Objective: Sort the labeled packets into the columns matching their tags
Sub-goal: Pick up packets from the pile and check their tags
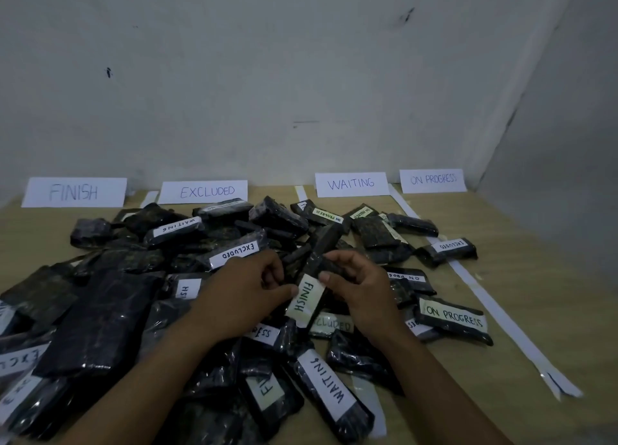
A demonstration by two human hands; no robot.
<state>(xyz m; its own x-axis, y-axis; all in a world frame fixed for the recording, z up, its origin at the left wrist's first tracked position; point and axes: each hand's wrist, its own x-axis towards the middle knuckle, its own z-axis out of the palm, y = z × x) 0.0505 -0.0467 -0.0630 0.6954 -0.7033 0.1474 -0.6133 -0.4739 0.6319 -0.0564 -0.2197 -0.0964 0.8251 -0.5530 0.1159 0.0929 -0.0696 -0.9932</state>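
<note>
Over the middle of the heap, both hands hold one packet lifted clear of the others. The left hand pinches its left edge between thumb and fingers. The right hand grips the other side, thumb on the face and fingers curled behind. Holding it by both edges likely keeps it flat and turned up, so the tag can be read before it goes anywhere.

That packet is long, dark and wrapped in glossy film, with a pale tag across its near end reading FINISH in handwritten capitals. It tilts with its far end pointing away and slightly right.

Against the wall stand four paper cards: the FINISH card at far left, then EXCLUDED, WAITING and ON PROGRESS. White paper strips on the table mark the columns. Going by its tag, this packet belongs in the far-left column, well apart from where it is held. The mixed heap spreads across most of the columns, so sorting seems barely begun.
</note>
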